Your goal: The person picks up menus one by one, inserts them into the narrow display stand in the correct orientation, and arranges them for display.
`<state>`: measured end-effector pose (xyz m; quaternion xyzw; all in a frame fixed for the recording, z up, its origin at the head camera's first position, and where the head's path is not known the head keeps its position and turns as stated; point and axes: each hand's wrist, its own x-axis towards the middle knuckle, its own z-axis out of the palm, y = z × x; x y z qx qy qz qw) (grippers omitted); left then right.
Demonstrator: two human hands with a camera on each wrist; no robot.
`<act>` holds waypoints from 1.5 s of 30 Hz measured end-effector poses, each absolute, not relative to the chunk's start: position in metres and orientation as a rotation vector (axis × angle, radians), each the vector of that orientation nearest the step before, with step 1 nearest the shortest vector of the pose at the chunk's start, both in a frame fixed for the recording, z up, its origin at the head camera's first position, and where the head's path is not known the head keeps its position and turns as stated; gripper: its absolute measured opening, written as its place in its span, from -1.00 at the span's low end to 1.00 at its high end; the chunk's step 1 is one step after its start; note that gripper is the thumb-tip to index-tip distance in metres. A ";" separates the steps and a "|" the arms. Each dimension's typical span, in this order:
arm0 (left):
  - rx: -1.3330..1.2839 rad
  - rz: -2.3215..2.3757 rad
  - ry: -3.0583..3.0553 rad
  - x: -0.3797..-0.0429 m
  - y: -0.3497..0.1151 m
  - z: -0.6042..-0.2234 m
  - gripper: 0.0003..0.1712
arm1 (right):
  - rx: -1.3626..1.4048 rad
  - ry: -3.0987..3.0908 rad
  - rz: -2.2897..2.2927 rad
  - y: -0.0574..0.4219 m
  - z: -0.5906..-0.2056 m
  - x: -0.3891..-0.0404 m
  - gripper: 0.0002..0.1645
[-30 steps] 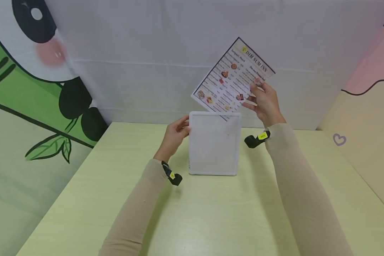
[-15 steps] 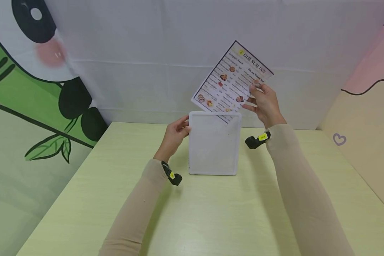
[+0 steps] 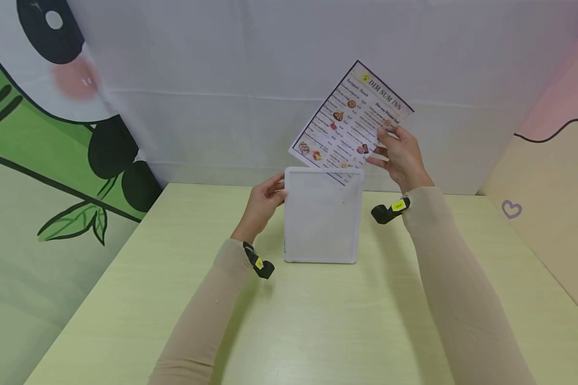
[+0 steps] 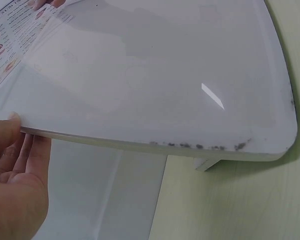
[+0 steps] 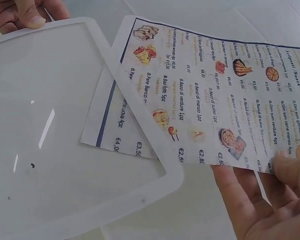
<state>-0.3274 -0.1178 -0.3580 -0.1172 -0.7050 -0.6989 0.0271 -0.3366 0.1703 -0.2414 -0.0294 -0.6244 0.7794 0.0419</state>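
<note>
A white-framed display stand [image 3: 321,216] with a clear panel stands upright on the table [image 3: 294,326]. My left hand [image 3: 261,207] pinches its upper left edge, thumb on the front and fingers behind, as the left wrist view shows. Above the stand, my right hand [image 3: 401,155] holds a printed menu sheet [image 3: 339,120] headed "DIM SUM INN" by its right edge. The sheet is tilted, with its upper part leaning right. Its lower corner shows through the clear panel [image 5: 40,130], below the stand's top edge. Dark specks [image 4: 189,146] mark the stand's left rim.
A pale cloth backdrop [image 3: 197,133] rises behind the table's back edge. Cartoon-printed panels flank the table, a green one [image 3: 62,139] on the left and a pink and beige one [image 3: 549,176] on the right. A small foot [image 4: 207,163] juts out behind the stand.
The menu sheet has dipped slightly, so its lower corner sits a little further below the stand's top edge. My left hand and the stand have stayed put.
</note>
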 end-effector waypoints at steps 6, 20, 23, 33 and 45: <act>-0.375 -2.148 -2.186 -0.327 -0.118 -0.358 -0.41 | -0.082 -1.917 2.387 0.172 -0.241 -0.337 -0.63; -0.373 -2.168 -2.179 -0.328 -0.119 -0.359 -0.41 | -0.062 -1.987 2.324 0.171 -0.239 -0.336 -0.63; -0.371 -2.162 -2.184 -0.329 -0.119 -0.359 -0.41 | -0.058 -2.034 2.276 0.171 -0.239 -0.336 -0.63; -0.350 -2.180 -2.170 -0.329 -0.119 -0.359 -0.41 | -0.059 -2.148 2.176 0.170 -0.239 -0.338 -0.63; -0.333 -2.183 -2.174 -0.330 -0.119 -0.359 -0.42 | -0.037 -2.239 2.087 0.166 -0.238 -0.340 -0.59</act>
